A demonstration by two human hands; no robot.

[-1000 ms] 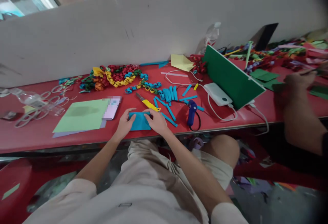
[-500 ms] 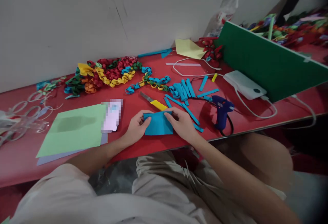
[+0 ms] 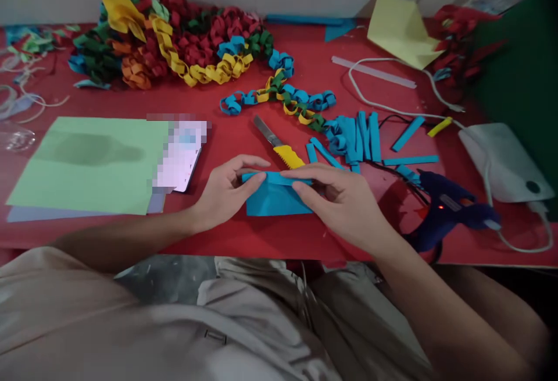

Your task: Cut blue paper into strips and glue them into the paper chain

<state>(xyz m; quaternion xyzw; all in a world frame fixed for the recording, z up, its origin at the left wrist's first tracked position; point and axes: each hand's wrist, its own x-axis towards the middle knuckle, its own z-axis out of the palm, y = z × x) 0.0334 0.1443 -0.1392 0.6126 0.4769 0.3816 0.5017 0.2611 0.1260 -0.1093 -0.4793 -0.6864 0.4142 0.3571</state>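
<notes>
A piece of blue paper with a narrow fold along its far edge is held just over the near part of the red table. My left hand pinches the left end of the fold between thumb and fingers. At the other end, my right hand is closed on the fold in the same way. Just beyond the paper lies a utility knife with a yellow handle and its blade out. Several cut blue paper strips lie past my right hand.
A blue glue gun with a lit red light lies right, near a white power bank and cable. Paper chains are heaped at the back. Green paper and a phone lie left.
The camera view has tipped down and come closer. The far edge of the blue paper now shows a folded-over band, with both hands still gripping it.
</notes>
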